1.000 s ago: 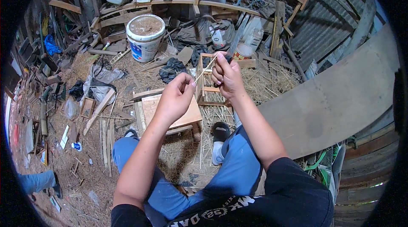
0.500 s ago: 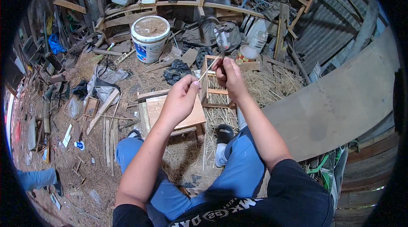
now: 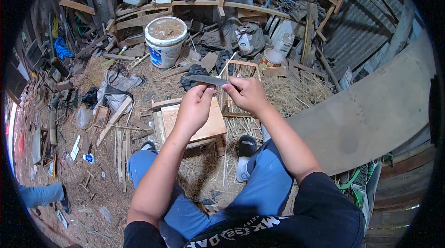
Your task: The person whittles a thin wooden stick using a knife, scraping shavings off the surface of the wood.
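Note:
My left hand [image 3: 195, 106] is closed in a pinch on a thin pale wooden stick [image 3: 227, 65], which points up and away from me. My right hand [image 3: 248, 94] is wrapped round a knife [image 3: 211, 79], its handle mostly hidden by the fingers. The dark, flat blade stretches leftward above my left fingertips and crosses the stick near its lower end; whether it is cutting in, I cannot tell. Below my hands stands a low wooden stool or box with a light board top [image 3: 199, 125]. Just beyond my right hand is a slatted wooden frame [image 3: 244, 68].
A large white bucket [image 3: 163, 49] stands at the far left of my hands, a smaller tub [image 3: 271, 58] at the far right. A broad grey sheet [image 3: 361, 113] slopes along my right. Straw, wood strips [image 3: 121, 155] and scraps cover the floor. Another person's leg [image 3: 41, 195] shows lower left.
My right hand has lowered and turned, so the knife blade now shows broadside across the stick, pointing left. The stick has tipped more upright. My left hand has barely moved.

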`<state>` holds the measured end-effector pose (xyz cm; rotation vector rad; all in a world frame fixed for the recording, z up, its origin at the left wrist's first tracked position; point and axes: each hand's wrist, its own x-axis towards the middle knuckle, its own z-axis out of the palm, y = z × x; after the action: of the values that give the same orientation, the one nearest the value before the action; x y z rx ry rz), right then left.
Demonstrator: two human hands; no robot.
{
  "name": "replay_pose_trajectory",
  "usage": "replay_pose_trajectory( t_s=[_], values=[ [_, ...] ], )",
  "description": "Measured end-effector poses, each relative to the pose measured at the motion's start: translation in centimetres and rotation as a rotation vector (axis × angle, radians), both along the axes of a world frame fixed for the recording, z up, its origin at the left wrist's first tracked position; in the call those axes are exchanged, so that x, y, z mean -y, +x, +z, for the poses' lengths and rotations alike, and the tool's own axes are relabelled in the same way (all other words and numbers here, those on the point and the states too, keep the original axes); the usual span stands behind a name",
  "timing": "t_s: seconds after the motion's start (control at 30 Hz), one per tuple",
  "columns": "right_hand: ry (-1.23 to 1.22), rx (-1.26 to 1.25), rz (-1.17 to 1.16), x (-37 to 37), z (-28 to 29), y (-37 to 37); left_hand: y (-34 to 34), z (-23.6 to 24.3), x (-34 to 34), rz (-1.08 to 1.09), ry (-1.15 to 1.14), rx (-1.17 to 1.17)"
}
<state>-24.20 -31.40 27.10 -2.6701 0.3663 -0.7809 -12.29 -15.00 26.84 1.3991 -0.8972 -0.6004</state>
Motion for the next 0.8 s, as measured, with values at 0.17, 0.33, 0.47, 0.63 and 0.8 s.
replay_pose_trajectory(
  t_s=[0.17,0.33,0.47,0.63,0.8],
  values=[
    [-0.033,0.037,0.004,0.1,0.6,-0.5,-0.4,-0.5,-0.2,0.02,-0.004,0.098],
    [0.296,0.18,-0.168,6.0,-1.1,-0.8,-1.3,0.3,-0.4,-0.03,-0.018,0.033],
    [0.537,0.237,-0.229,9.0,-2.5,-0.7,-1.3,-0.2,-0.3,0.034,-0.066,0.041],
    [0.372,0.115,-0.129,2.2,-2.4,-0.4,-0.1,-1.1,0.9,0.029,-0.039,-0.041],
    [0.134,-0.046,-0.053,0.1,-1.5,0.5,0.3,-1.7,1.2,0.102,-0.011,-0.02]
  ],
)
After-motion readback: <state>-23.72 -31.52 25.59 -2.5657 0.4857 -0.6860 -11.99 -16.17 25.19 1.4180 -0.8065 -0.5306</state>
